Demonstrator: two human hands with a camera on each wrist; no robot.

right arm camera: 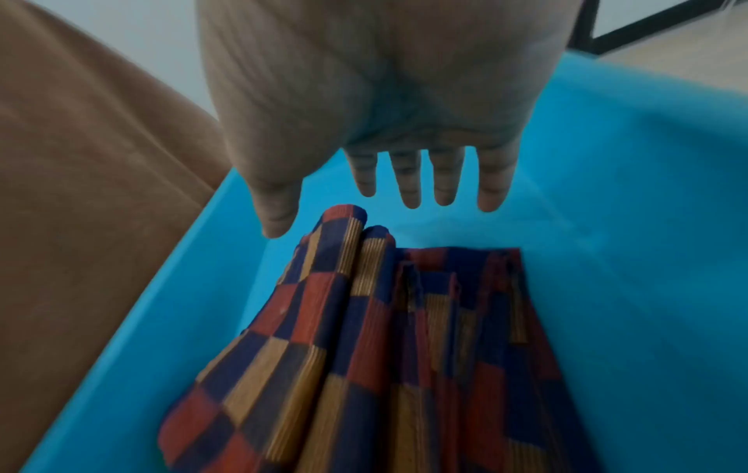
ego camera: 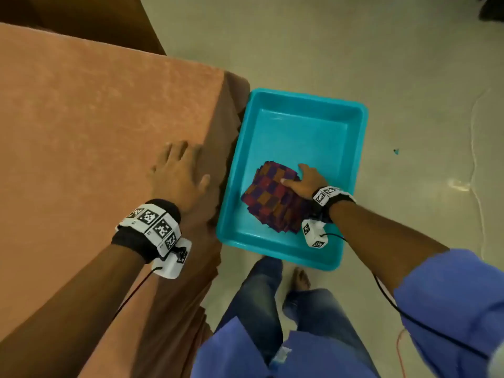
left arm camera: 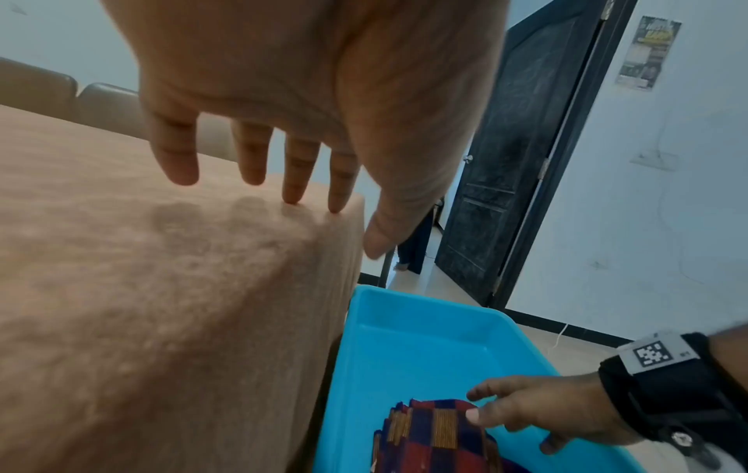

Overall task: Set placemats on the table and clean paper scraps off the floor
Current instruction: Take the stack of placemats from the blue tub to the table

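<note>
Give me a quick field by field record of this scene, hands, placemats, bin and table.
left hand: open, fingertips resting on the table corner
right hand: open, reaching over the placemats, no grip visible
placemats: checked red, blue and orange stack inside the tray
tray: turquoise plastic, on the floor beside the table
table: covered with an orange-brown cloth, no placemat visible on it

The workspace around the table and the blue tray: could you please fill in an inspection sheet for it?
Surface: table under an orange-brown cloth, no placemat on it yet.
Job's things: stack of checked placemats in the blue tray on the floor beside the table.
Clutter: one small teal scrap on the floor.
Grippers: left hand flat near the table corner; right hand open on the placemats, fingers straight.
Cables: black leads from both wrist cameras; a red wire on the floor.
Surroundings: dark door, poster on the wall.
</note>
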